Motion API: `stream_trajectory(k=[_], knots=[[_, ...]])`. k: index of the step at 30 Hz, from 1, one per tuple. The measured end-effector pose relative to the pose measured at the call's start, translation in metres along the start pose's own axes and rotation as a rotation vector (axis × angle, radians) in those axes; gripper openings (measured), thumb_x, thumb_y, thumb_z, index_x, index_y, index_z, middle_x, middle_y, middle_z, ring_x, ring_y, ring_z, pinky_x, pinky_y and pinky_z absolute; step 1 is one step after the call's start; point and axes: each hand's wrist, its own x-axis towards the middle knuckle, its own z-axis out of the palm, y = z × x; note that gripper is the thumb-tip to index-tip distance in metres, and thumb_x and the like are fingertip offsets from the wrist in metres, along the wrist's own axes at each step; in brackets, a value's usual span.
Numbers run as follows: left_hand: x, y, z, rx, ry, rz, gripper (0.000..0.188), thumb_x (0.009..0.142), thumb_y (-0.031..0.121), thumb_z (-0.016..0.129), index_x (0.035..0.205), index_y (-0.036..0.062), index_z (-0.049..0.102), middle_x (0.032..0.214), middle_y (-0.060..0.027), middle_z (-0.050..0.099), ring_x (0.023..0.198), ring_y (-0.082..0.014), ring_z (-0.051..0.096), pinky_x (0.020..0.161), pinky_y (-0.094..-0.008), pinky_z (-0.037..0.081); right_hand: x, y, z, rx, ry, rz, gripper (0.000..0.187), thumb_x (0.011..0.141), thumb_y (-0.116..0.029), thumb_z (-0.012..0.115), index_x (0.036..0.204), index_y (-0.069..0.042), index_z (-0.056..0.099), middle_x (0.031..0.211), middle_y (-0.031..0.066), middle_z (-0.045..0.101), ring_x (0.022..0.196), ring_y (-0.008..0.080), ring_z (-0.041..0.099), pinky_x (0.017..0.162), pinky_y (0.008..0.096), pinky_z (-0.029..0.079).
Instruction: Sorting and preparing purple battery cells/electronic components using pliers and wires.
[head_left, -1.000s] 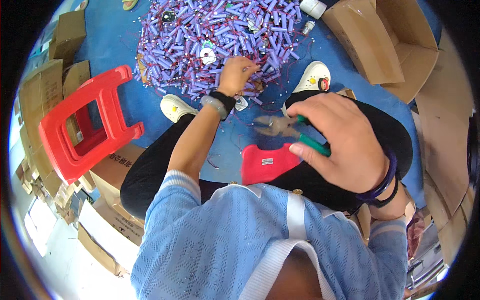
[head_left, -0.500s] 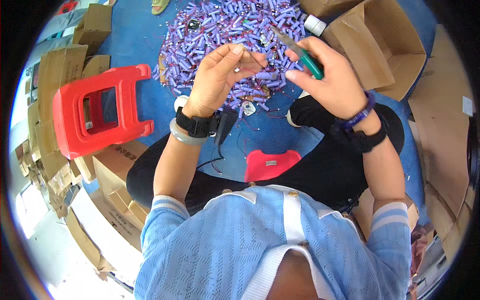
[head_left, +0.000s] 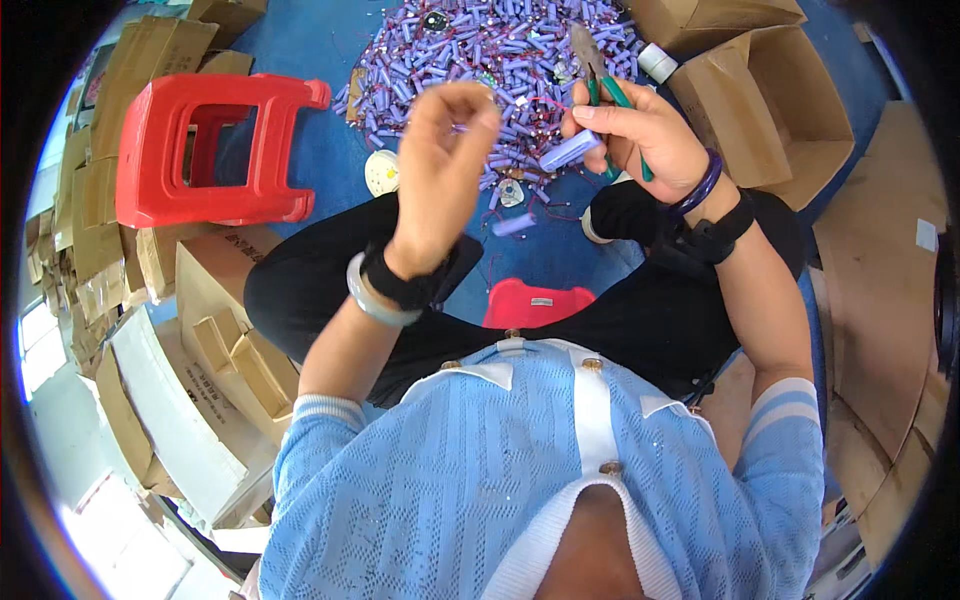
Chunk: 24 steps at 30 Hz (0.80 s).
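My right hand (head_left: pixel 655 135) is closed around green-handled pliers (head_left: pixel 588 52), whose jaws point away from me. A purple cylindrical battery cell (head_left: pixel 570 150) with a thin red wire at its end is also held at those fingers. To its left my left hand (head_left: pixel 448 165) is raised with curled fingers, smeared by motion, and I cannot make out anything in it. Beyond both hands spreads a big pile of purple battery cells (head_left: pixel 450 50) with red and black wires. A single blurred purple cell (head_left: pixel 515 225) shows on the near side of the pile.
A red plastic stool (head_left: pixel 270 150) lies on its side at the left, beside stacked cardboard (head_left: pixel 85 210). Open cardboard boxes (head_left: pixel 800 110) stand at the far right. A white roll (head_left: pixel 656 62) sits by the pile. Between my legs is a red plastic piece (head_left: pixel 535 305) on the blue floor.
My left hand has moved away from the wires and nearer to me. A battery cell now shows at my right hand, and the pliers' handles have spread. The view has shifted.
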Motion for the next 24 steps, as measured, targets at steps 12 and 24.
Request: stream_trajectory(k=[12, 24], knots=[[-0.024, -0.013, 0.005, -0.231, -0.176, -0.227, 0.019, 0.085, 0.005, 0.062, 0.102, 0.0005, 0.055, 0.088, -0.0087, 0.066, 0.076, -0.0139, 0.062, 0.068, -0.0244, 0.049, 0.005, 0.016, 0.009, 0.054, 0.053, 0.026, 0.015, 0.085, -0.018, 0.062, 0.095, -0.007, 0.058, 0.080, 0.0011, 0.056, 0.070, 0.0119, 0.054, 0.060, 0.0277, 0.043], [-0.029, -0.020, -0.012, -0.369, -0.154, -0.145, 0.021, 0.093, 0.012, 0.052, 0.112, 0.0031, 0.052, 0.097, -0.0066, 0.063, 0.069, -0.0094, 0.059, 0.061, -0.0215, 0.048, 0.005, 0.003, 0.008, -1.242, 0.248, -0.645, 0.030, 0.074, -0.007, 0.068, 0.102, -0.004, 0.060, 0.092, 0.0135, 0.059, 0.082, 0.0303, 0.059, 0.072, 0.0351, 0.047]])
